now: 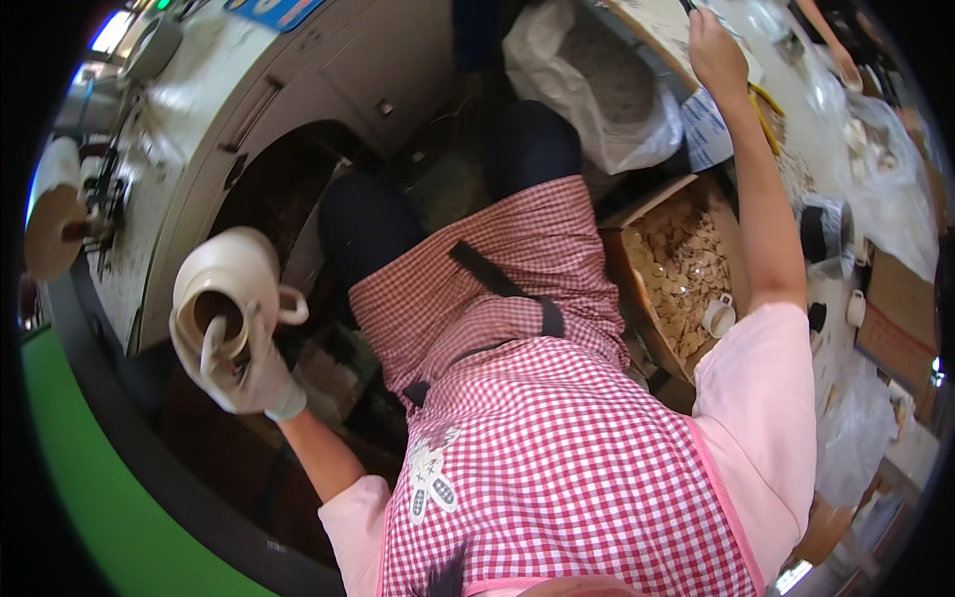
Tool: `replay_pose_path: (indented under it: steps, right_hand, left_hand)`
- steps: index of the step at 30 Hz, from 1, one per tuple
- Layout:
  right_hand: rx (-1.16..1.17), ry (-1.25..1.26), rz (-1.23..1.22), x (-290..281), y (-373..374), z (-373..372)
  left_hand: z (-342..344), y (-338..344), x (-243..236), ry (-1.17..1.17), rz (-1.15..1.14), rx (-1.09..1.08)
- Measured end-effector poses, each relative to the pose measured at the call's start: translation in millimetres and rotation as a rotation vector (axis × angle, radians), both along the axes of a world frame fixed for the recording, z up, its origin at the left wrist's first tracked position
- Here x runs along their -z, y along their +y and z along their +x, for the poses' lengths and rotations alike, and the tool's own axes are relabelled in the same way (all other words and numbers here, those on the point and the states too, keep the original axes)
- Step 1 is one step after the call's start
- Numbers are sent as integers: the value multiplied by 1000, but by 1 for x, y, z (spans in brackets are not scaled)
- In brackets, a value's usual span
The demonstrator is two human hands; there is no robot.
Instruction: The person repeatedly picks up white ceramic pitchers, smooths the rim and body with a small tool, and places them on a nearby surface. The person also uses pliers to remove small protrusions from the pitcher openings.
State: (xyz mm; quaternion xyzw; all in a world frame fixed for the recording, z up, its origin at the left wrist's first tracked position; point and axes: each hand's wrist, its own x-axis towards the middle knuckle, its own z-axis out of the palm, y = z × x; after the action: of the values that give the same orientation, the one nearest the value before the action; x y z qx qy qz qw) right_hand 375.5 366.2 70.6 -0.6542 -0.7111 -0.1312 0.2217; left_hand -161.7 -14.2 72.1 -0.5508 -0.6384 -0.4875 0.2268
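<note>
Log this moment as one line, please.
left hand: gloved, holding cream jug at its mouth | right hand: bare, near frame's upper edge, grip unclear | nearby: small white cup on pale scraps

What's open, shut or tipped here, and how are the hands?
Cream jug: tilted, mouth open
Left hand: gloved, gripping the jug
Right hand: bare, grip unclear
Box: open, holding pale scraps
Small white cup: resting on the scraps
White plastic bag: open
Cabinet door: shut
</note>
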Motion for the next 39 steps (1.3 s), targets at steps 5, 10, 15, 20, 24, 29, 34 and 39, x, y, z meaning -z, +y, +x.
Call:
replay_pose_path:
  steps: [5, 10, 15, 20, 24, 29, 34, 39]
  right_hand:
    - [-118, -637, 135, 24, 38, 38]
    - [-506, 107, 243, 40, -20, -26]
    - [-147, -160, -439, 171, -6, -36]
    - [-61, -498, -453, 284, 46, 16]
    - [-174, -386, -299, 254, 34, 11]
    - [-337, 1305, -677, 118, -62, -69]
    - [-965, 1330, -810, -8, -173, -176]
    - [-1406, 912, -809, -70, -233, -231]
  left_hand:
    - [6, -13, -25, -96, -33, -171]
    - [27, -25, -54, -663, -42, -44]
    - [47, 0, -32, -781, -226, -49]
    - [59, 13, -37, -607, -302, 123]
    - [78, 17, -44, -565, -395, 250]
    - [89, 19, -43, -521, -454, 295]
    - [101, 24, -40, -322, -487, 506]
    - [114, 13, -42, -198, -427, 459]
